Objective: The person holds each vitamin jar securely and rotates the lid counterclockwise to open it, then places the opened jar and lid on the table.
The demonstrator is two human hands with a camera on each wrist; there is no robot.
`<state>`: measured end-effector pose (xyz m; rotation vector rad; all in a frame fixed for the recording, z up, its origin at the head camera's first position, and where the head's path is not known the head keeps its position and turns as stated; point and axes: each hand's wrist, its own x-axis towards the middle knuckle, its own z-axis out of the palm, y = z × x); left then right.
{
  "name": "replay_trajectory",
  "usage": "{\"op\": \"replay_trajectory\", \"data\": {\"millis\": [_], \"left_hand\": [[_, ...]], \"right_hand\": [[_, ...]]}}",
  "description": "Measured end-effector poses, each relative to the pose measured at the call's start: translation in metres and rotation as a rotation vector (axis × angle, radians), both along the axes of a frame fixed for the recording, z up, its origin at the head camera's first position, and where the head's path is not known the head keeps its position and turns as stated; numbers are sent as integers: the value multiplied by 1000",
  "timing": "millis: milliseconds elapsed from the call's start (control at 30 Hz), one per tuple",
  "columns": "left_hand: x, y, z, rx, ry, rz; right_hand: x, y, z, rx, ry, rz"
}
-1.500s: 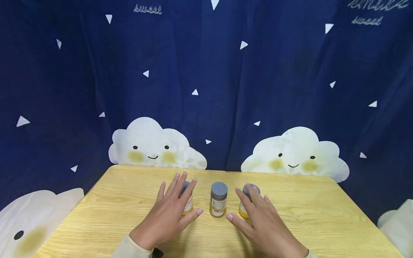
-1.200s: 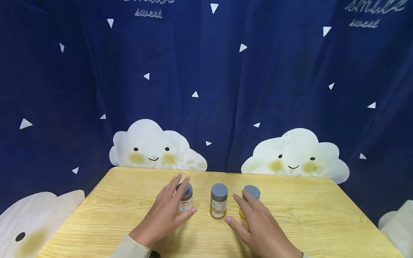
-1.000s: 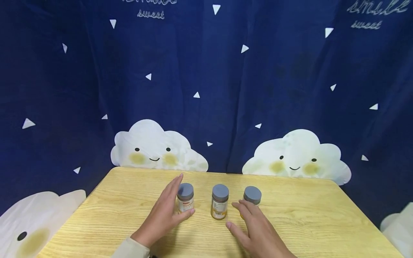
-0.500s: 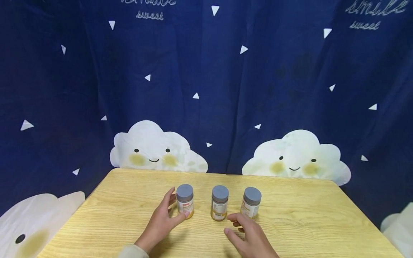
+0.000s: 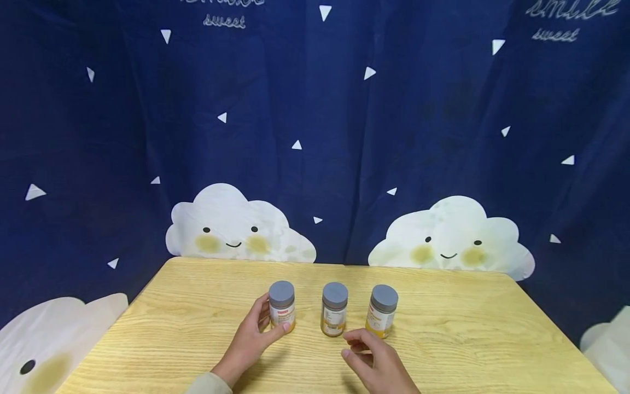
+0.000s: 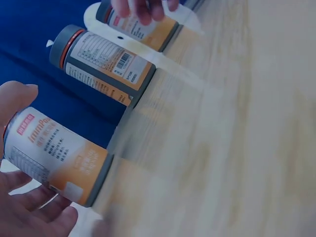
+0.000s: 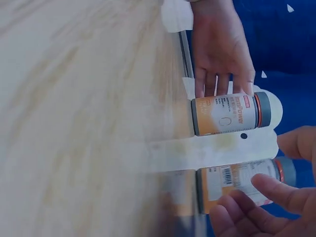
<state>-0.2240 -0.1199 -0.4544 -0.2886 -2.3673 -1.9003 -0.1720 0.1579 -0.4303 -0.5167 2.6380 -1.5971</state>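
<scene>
Three supplement bottles with grey lids and white-and-orange labels stand upright in a row. My left hand (image 5: 252,340) is curled round the left bottle (image 5: 283,316), thumb at its front and fingers along its far left side. The label of this left bottle (image 6: 64,153) faces the left wrist camera. My right hand (image 5: 379,361) hovers in front of the gap between the middle bottle (image 5: 334,317) and the right bottle (image 5: 381,317). Its fingers hang loosely curled and hold nothing. In the right wrist view, its fingers (image 7: 276,190) partly cover the middle bottle (image 7: 217,185).
The bottles stand on a light wooden table (image 5: 197,306) with rounded far corners. Behind it hangs a dark blue curtain (image 5: 334,109) printed with white triangles and smiling clouds (image 5: 236,219).
Both hands have lowered toward the table from above the outer bottles. The left hand has closed round the left bottle. The right hand has drawn back from the right bottle, its fingers curling loosely.
</scene>
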Motion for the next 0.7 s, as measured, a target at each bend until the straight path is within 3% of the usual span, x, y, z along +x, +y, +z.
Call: {"op": "replay_trajectory", "data": {"millis": [267,600,700], "left_hand": [[-7,1,-12,16,4,-26],[-20,0,-20,-240,180,63],[-21,-1,-21,-281,203,72]], "right_hand": [[-9,7,-16,-20,-1,0],[-20,15,-28,-248,-148,10],[-21,16,-30,-283,-168,14]]}}
